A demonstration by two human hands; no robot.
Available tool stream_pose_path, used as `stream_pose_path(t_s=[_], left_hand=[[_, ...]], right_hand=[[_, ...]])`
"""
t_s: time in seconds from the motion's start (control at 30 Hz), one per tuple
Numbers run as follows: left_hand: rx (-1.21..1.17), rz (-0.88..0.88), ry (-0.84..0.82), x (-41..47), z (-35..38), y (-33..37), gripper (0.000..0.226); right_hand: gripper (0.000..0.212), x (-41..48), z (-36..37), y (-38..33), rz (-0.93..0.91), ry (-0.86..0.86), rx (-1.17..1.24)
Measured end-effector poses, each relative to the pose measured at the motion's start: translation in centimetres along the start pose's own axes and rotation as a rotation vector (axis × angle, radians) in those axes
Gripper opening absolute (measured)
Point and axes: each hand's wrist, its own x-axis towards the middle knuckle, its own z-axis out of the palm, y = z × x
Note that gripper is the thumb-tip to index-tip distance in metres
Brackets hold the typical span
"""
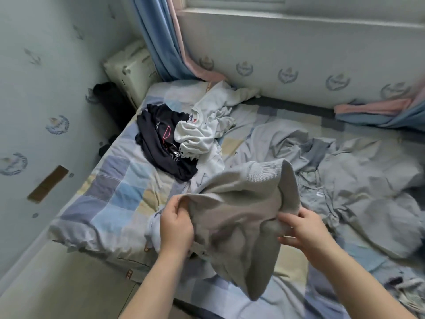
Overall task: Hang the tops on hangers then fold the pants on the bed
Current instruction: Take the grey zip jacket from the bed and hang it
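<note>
Across the corner of the room, under the window wall, the bed (119, 194) took up most of the view, its patchwork cover of blue, cream and grey squares rumpled and carrying all the loose clothing. A blue and pink curtain (156, 38) hung at the far corner and trailed down to the mattress edge. On the bed's right half lay a wide grey heap (368, 180) of crumpled fabric; how many pieces were in it could not be told. In front of it, lifted off the cover near the bed's front edge, a grey ribbed top (241, 203) was stretched between both hands, with its ribbed band raised at the upper right and its lower part hanging down toward the person. Farther back, a white garment (207, 125) lay bunched, overlapping the right side of a black garment (158, 143) with pink markings. The left hand (177, 226) gripped the top's left edge with curled fingers, and the right hand (305, 233) pinched the fabric at its right side between thumb and fingers.
</note>
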Motion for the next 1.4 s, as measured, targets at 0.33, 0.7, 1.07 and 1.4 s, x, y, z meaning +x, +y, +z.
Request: stream_pose_path(t_s=[0.33,0.7,1.07,1.4], left_hand=[[-0.074,0.305,-0.724,-3.4,0.1,11.9,0.019],[0.116,0.653,-0.913,-7.3,1.7,19.9,0.027],[0.421,0.911,-0.482,-7.6,8.5,21.0,0.027],[0.463,0.413,-0.293,-5.1,11.3,18.2,0.015]], right_hand=[[0.071,-6.8,0.7,-4.1,-0.627,-0.348,-0.424],[0.079,-10.7,-4.7,-7.6,-1.125,-0.015,-0.892],[0.044,-15.3,-10.1,-11.6,-1.201,0.176,-0.358],[0.028,-14.9,-17.4,-12.0,-1.206,0.543,-0.305]])
